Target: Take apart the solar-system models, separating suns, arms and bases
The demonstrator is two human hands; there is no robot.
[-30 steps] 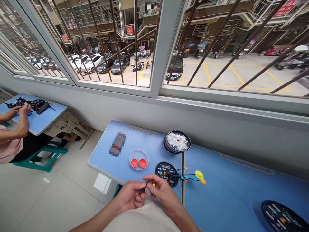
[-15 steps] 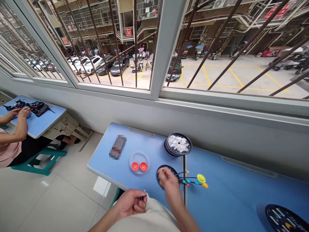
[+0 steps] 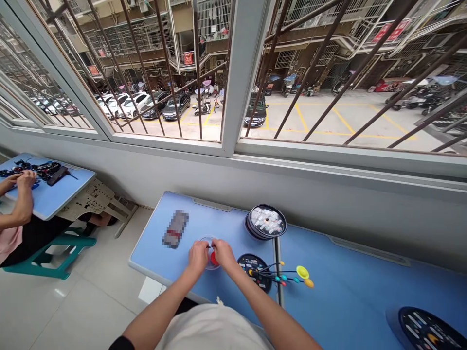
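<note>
Grip of the left hand [image 3: 199, 255] pinches a dark piece [image 3: 208, 247], tiny enough to slip. The right hand [image 3: 224, 253] is unclear.

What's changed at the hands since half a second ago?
Left hand moved forward, right hand leftward from over the black disc; both are now at the clear dish, a small dark piece at their fingertips. Black disc and round stack stayed put.

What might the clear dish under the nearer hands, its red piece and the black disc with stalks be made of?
Clear dish: probably smooth plastic; the table shows through. Red piece: likely smooth plastic, its colour bright and even. Black disc: perhaps plastic, with pale printed markings; gloss unclear.
</note>
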